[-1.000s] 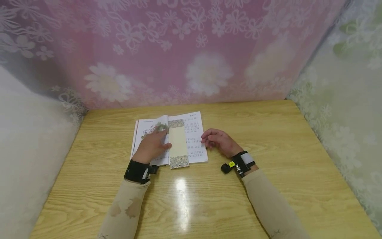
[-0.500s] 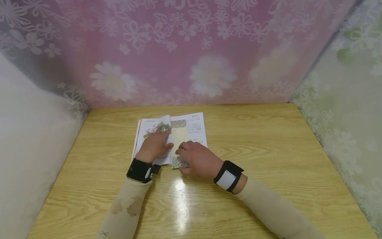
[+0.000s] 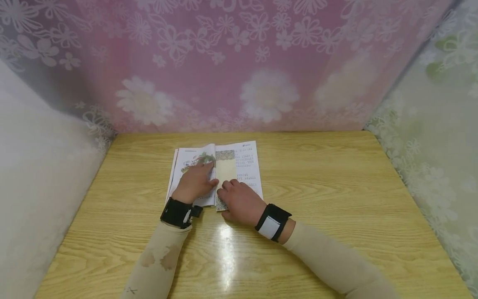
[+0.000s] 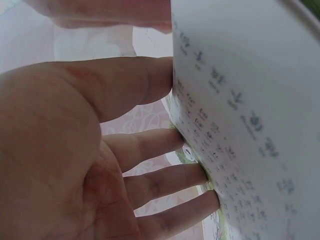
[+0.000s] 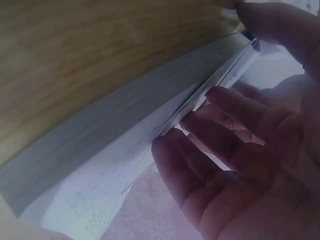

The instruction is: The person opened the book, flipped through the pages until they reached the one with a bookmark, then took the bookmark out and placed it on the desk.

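An open book [image 3: 246, 166] lies on the table, a picture on its left page and printed lines on its right. Along the right page, beside the spine, lies a long cream bookmark [image 3: 225, 168] with patterned ends. My left hand [image 3: 192, 182] rests on the left page; in the left wrist view its fingertips [image 4: 172, 137] touch the paper. My right hand [image 3: 244, 202] is over the bookmark's lower end, covering part of it. In the right wrist view, bent fingers [image 5: 187, 117] meet the bookmark's face while the thumb is at its bottom end.
The wooden table [image 3: 336, 187] surrounds the book. Behind it hangs a pink floral cloth [image 3: 209, 83], with pale floral cloth [image 3: 440, 137] along the right side. Each wrist wears a black strap [image 3: 273, 222].
My right hand has come in from right of the book and settled on the bookmark's lower end. My left hand stays on the left page. The head view has shifted slightly.
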Demonstrator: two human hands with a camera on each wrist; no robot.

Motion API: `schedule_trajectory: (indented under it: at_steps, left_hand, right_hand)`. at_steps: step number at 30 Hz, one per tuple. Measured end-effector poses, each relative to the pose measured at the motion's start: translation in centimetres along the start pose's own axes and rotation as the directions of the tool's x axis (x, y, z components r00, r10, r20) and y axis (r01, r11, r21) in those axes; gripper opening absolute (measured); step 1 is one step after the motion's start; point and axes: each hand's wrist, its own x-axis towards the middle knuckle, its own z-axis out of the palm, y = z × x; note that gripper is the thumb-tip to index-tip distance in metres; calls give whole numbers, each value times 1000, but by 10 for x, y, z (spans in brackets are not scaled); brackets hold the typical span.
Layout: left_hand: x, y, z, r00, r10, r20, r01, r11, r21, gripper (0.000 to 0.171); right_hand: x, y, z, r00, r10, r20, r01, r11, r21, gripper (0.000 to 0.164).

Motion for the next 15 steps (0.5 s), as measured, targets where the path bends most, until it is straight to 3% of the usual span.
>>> schedule_trajectory:
  at_steps: [8, 15]
  left_hand:
    - [0, 3, -1, 1000, 12, 19, -12, 1000, 1, 67]
    - [1, -1, 2, 1000, 10, 20, -10, 1000, -3, 67]
  right_hand:
    - [-11, -6, 5, 1000, -15, -7, 15, 1000, -16, 32]
    - [-37, -14, -7, 998, -62, -2, 62, 997, 56, 25]
